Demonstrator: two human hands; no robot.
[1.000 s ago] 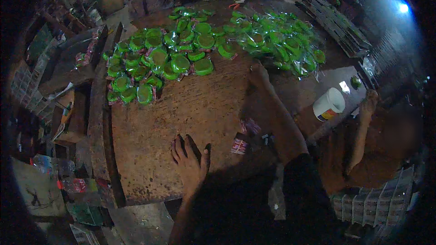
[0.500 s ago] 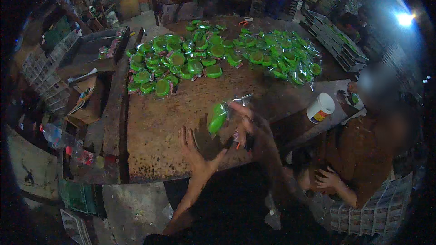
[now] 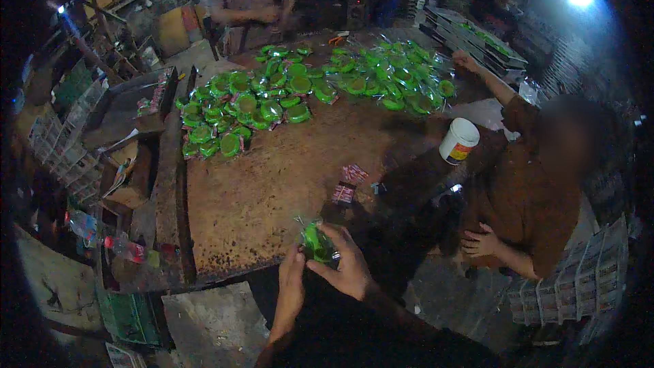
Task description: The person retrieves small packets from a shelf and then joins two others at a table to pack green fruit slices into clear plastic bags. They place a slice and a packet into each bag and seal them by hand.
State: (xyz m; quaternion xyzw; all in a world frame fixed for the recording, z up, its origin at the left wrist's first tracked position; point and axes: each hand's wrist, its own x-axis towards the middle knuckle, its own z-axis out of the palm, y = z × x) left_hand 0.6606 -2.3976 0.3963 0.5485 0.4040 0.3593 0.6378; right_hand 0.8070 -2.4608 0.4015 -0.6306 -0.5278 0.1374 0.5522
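Observation:
Both hands meet at the near edge of the wooden table (image 3: pixel 238 197), around a green item in clear plastic wrap (image 3: pixel 315 240). My right hand (image 3: pixel 349 267) grips its right side between thumb and fingers. My left hand (image 3: pixel 291 283) is closed against its left side, fingers together and pointing up. The item's lower part is hidden by the hands. Beyond them lie small red-and-white printed cards (image 3: pixel 355 174). A large pile of similar round green wrapped items (image 3: pixel 245 103) spreads over the far left, beside a second heap (image 3: pixel 398 75) in looser clear wrap.
A white tub (image 3: pixel 460 140) stands to the right. A co-worker in a brown shirt (image 3: pixel 538 197) sits there, one arm stretched toward the second heap. Another person (image 3: pixel 248 0) stands behind the table. At left are a cardboard box (image 3: pixel 129 170) and plastic bottles (image 3: pixel 125 249).
My right hand has brought the wrapped green item down to the near edge. My spread left hand has closed in beside it. The co-worker's arm now reaches out, and a person appears behind the table.

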